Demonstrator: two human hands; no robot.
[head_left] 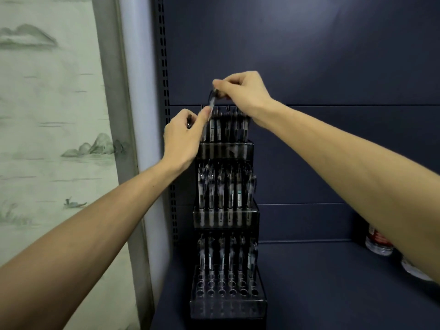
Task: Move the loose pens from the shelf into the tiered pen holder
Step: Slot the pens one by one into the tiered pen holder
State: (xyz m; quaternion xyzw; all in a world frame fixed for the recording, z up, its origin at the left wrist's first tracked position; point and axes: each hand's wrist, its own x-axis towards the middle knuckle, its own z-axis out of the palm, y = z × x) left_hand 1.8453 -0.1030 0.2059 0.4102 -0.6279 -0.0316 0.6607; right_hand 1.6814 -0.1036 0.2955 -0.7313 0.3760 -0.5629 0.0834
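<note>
Dark blue shelving [333,282] is seen, with a panelled back wall and a perforated upright at its left edge. Beside it, at far left, a pale wall hanging [47,115] printed with misty hills is noted. On the shelf, against the left side, a clear tiered pen holder [227,303] is stood upright. Three stepped tiers are counted. Rows of pens are stood in the top tier [226,148], the middle tier [225,217] and the rear of the lowest tier; the front holes of the lowest tier are seen open.

Both hands are raised to the top tier. A dark pen [212,99] is pinched at its upper end by the fingertips of the right hand [240,91], and it is held tilted, just above the left end of the top row. The left hand [183,136] is curled, with thumb and forefinger closed near the lower part of that pen; a small dark object is glimpsed within its fingers, but what is gripped cannot be told through the blur.

At far right on the shelf, a bottle with a red label [378,241] is partly hidden by the right forearm.
</note>
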